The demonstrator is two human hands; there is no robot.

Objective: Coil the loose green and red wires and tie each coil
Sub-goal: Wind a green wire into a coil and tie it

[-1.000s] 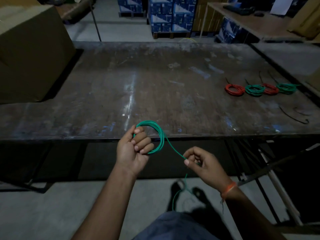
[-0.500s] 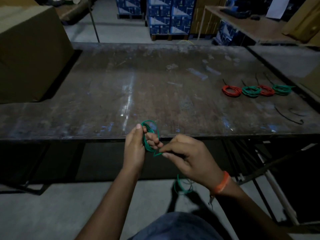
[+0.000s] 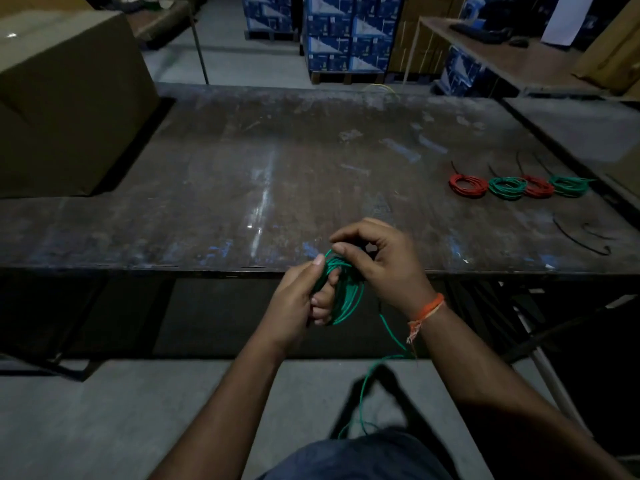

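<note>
- The left hand [image 3: 298,303] grips a partly wound green wire coil [image 3: 343,292], fingers curled round its loops, just off the worktop's [image 3: 242,174] near edge.
- The right hand [image 3: 381,265] pinches the same wire at the top of the coil, fingers bent.
- The loose green tail [image 3: 367,386] hangs from the coil down past the right wrist toward the floor.
- Four finished coils lie in a row near the worktop's right edge: red [image 3: 468,185], green [image 3: 507,188], red [image 3: 539,187], green [image 3: 569,185].
- Black ties [image 3: 581,239] lie near the right near corner.
</note>
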